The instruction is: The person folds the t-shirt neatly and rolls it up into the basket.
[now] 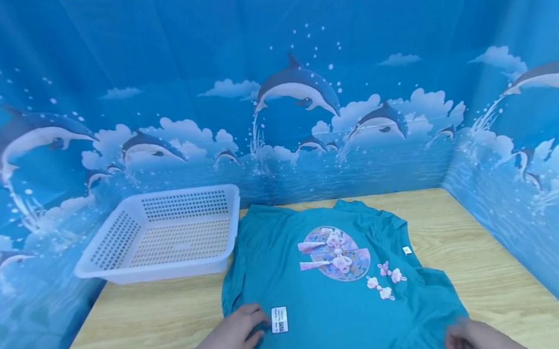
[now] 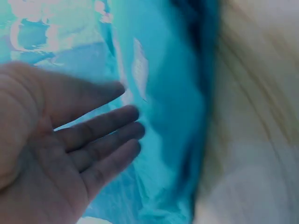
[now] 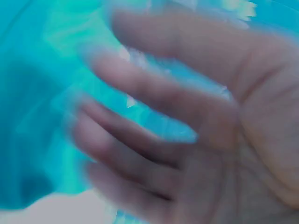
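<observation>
A teal T-shirt point(image 1: 316, 325) lies spread on the table, with a round floral print, pink knot decorations and a white label point(image 1: 279, 319). Over its left edge, close to the label, is my left hand point(image 1: 235, 334). The left wrist view has that hand point(image 2: 70, 144) with thumb and fingers extended and nothing between them; whether the fingertips touch the cloth is unclear. My right hand point(image 1: 479, 338) is at the shirt's near right corner. In the right wrist view this hand point(image 3: 187, 116) is blurred, its fingers loosely bent and apart, holding nothing.
A white plastic basket point(image 1: 169, 270) with perforated sides stands on the wooden table point(image 1: 148, 322), left of the shirt and touching or close to it. Blue dolphin-print curtains point(image 1: 279, 174) enclose the table at the back and both sides.
</observation>
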The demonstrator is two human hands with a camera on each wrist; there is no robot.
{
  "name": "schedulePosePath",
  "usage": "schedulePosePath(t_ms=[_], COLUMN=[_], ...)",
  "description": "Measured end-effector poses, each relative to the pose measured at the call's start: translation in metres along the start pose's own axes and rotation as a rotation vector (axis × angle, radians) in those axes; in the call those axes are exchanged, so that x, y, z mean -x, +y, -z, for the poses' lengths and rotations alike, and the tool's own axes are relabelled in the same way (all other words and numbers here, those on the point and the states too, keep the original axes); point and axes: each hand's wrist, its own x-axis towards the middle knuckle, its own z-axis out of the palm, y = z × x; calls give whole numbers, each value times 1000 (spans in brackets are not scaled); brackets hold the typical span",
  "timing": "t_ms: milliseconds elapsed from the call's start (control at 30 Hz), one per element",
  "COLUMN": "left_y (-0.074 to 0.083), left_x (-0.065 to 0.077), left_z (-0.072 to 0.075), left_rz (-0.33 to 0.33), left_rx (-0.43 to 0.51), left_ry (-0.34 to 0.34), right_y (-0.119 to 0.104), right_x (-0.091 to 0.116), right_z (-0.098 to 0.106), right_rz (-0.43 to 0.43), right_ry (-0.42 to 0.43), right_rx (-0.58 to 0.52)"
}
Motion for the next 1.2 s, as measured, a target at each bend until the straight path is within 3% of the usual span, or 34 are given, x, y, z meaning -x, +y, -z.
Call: schedulePosePath(t_ms=[67, 167, 267, 467, 533, 600, 700, 800, 900, 1033, 1100, 1200], left_y=[-4, -13, -22, -31, -31, -29, -29, -34, -41, -46, -45, -41], left_x=[-3, -4, -2, 1, -1, -3, -9, -18, -26, -25, -23, -24], left_z=[-2, -5, -5, 5, 9, 12, 14, 15, 15, 14, 15, 20], left_rz=[14, 44, 102, 363, 404, 403, 346, 246, 208, 274, 305, 310], left_rx=[-44, -100, -159, -256, -295, -313, -262, -148, -27, 49, 50, 27], left_ry=[34, 49, 77, 147, 166, 196, 219, 167, 71, 16, 12, 3], right_y=[-10, -11, 1, 9, 5, -1, -8, -10, -6, 2, 2, -5], right_x=[-7, -14, -17, -20, -21, -23, -29, -35, -41, -43, -46, -52], right_z=[9, 11, 10, 14, 18, 23, 25, 21, 18, 23, 29, 38], right_rz=[-127, -277, -259, -340, -372, -373, -283, -166, -149, -230, -258, -256], right_ry=[68, 115, 82, 14, 31, 74, 208, 317, 270, 155, 150, 210], right_rx=[151, 235, 208, 158, 167, 206, 303, 388, 333, 214, 207, 276])
